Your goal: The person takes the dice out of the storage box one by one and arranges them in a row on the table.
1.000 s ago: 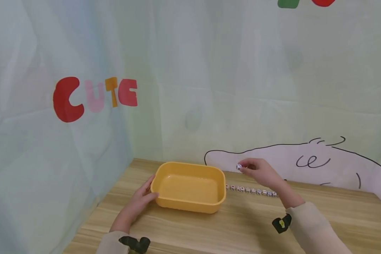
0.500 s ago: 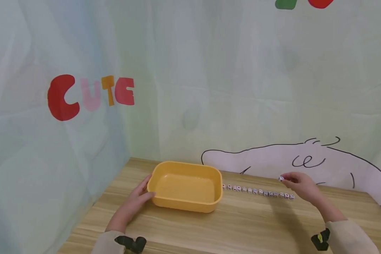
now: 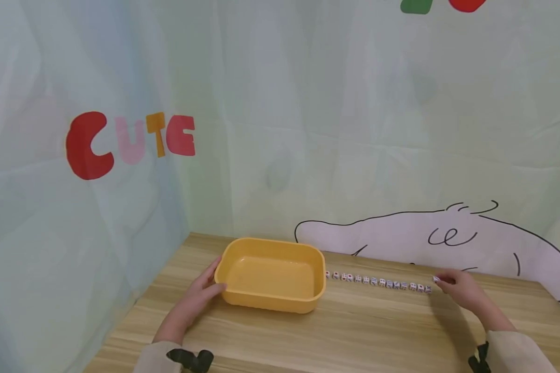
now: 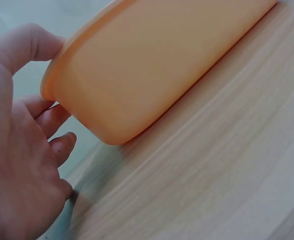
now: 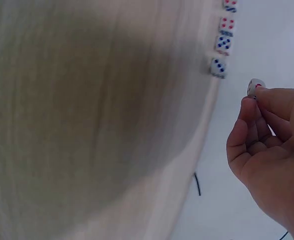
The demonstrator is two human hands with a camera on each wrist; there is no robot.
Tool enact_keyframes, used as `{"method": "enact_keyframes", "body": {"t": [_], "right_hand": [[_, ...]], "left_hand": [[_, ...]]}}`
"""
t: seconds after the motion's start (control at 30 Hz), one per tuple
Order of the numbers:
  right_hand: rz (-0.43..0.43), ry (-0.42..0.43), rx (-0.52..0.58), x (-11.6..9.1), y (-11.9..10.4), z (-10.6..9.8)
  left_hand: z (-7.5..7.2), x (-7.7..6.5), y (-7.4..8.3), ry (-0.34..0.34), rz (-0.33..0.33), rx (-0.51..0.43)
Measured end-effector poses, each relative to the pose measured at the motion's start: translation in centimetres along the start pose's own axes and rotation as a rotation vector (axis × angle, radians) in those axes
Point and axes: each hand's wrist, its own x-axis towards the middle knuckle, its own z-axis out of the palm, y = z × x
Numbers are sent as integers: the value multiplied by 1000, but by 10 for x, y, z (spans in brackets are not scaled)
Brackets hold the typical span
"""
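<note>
A yellow rectangular plastic tub (image 3: 270, 305) stands on the wooden table. My left hand (image 3: 197, 298) grips its left end; in the left wrist view the thumb (image 4: 39, 44) lies at the rim while the other fingers are underneath it, against the outer wall. Between thumb and fingertips, my right hand (image 3: 459, 291) pinches a small white die (image 5: 255, 87). That die is just beyond the right end of a row of dice (image 3: 381, 283), close above the table. The row runs rightward from the tub, with red and blue pips on the dice, such as the end die (image 5: 218, 67).
The wooden tabletop (image 3: 354, 336) reaches back to a pale fabric backdrop (image 3: 354, 129) with a cartoon drawing along its lower edge. Another fabric wall (image 3: 37, 233) with coloured letters borders the left side. The tub's right end adjoins the start of the row.
My right hand has carried the die rightward along the row and lowered it past the right end. My left hand keeps its hold on the tub; the view has shifted slightly.
</note>
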Motion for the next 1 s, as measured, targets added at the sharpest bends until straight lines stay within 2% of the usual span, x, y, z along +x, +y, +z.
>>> {"method": "enact_keyframes", "body": {"t": [0.2, 0.4, 0.8, 1.0], "right_hand": [[-18, 24, -64, 0, 14, 9], [-4, 24, -69, 0, 20, 15], [5, 8, -79, 3, 21, 19], [6, -18, -92, -2, 20, 14]], "left_hand": [[-1, -2, -1, 7, -8, 14], [-1, -3, 0, 11, -19, 22], [-3, -3, -3, -4, -1, 3], [-2, -1, -2, 3, -17, 16]]}}
